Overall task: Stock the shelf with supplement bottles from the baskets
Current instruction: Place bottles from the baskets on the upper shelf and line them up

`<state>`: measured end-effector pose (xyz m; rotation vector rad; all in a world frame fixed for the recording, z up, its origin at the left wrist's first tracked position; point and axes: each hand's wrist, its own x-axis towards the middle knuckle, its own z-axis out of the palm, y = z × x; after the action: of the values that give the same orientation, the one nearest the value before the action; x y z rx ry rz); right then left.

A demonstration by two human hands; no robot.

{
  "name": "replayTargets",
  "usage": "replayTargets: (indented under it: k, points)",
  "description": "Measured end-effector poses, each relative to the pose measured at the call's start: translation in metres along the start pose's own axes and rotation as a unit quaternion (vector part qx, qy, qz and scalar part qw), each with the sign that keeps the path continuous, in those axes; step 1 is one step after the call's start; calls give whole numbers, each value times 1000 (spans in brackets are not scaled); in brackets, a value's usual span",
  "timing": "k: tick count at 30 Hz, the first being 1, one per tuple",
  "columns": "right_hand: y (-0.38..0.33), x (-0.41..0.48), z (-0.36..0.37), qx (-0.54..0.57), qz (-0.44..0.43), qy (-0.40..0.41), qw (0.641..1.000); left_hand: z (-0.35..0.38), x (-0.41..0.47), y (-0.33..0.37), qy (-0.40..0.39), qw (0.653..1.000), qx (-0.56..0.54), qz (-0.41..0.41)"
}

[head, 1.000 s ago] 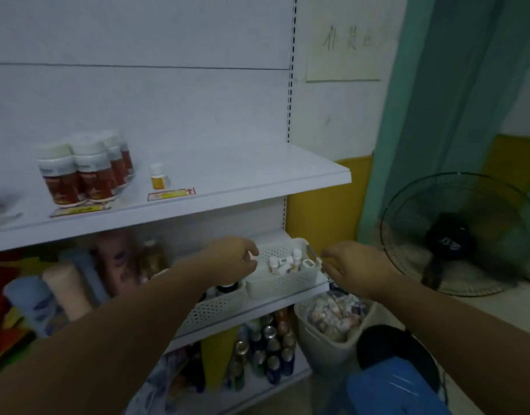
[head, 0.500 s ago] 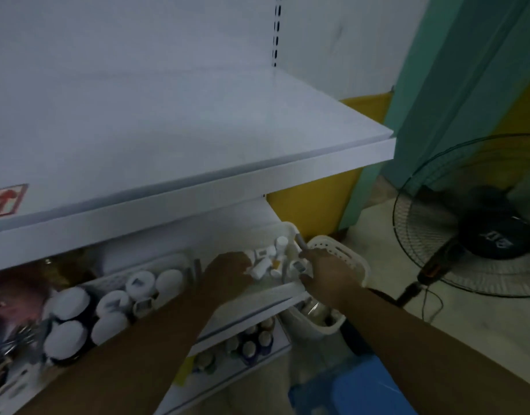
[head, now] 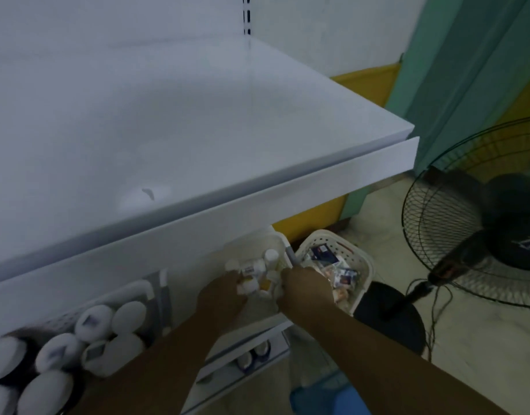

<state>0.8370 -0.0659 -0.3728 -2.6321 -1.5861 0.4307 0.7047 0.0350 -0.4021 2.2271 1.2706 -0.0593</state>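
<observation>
Head camera is looking down past the front lip of the wide white shelf (head: 174,139), whose top is lying bare in this stretch, to where both hands are meeting over a small white basket (head: 280,239) sitting on the tier below. The small supplement bottles (head: 253,269) are lying jumbled in that basket, some tipped on their sides with long axes pointing various ways, others showing white caps upward. The left hand (head: 220,298) is curling over the near-left edge of the pile, fingers bent around what looks like a bottle, though I cannot tell whether it is truly gripping one. The right hand (head: 305,290) is pressing in at the basket's right rim, fingers folded under and out of sight, so its hold is likewise unclear. The bottles are lying just ahead of and between both sets of knuckles, the left hand seeming nearer the heap. The bare shelf is sitting above and toward the person, so I would judge any lift must come back and out from under the lip before rising. A second basket (head: 358,265) of packets is standing just to the right.
</observation>
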Motion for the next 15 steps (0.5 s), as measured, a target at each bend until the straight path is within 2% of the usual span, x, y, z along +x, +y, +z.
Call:
replayTargets:
  k: [2,4,6,9,11,15]
  points:
    - [4,-7,-5,30,-25,18,999,-11,-10,2,9,998,-66,-15]
    - [6,-17,-18,114,-29,53,992,-25,-28,5,27,993,-116,15]
    - [3,-29,-36,198,-35,86,976,-44,-52,11,48,981,-186,37]
    - [-4,-52,-65,317,-53,88,943,-72,-93,20,41,950,-307,28]
    - [-8,-70,-81,421,-68,72,902,-89,-126,23,28,925,-379,9]
    - [-21,-109,-114,597,-80,16,798,-115,-192,30,41,823,-567,-1]
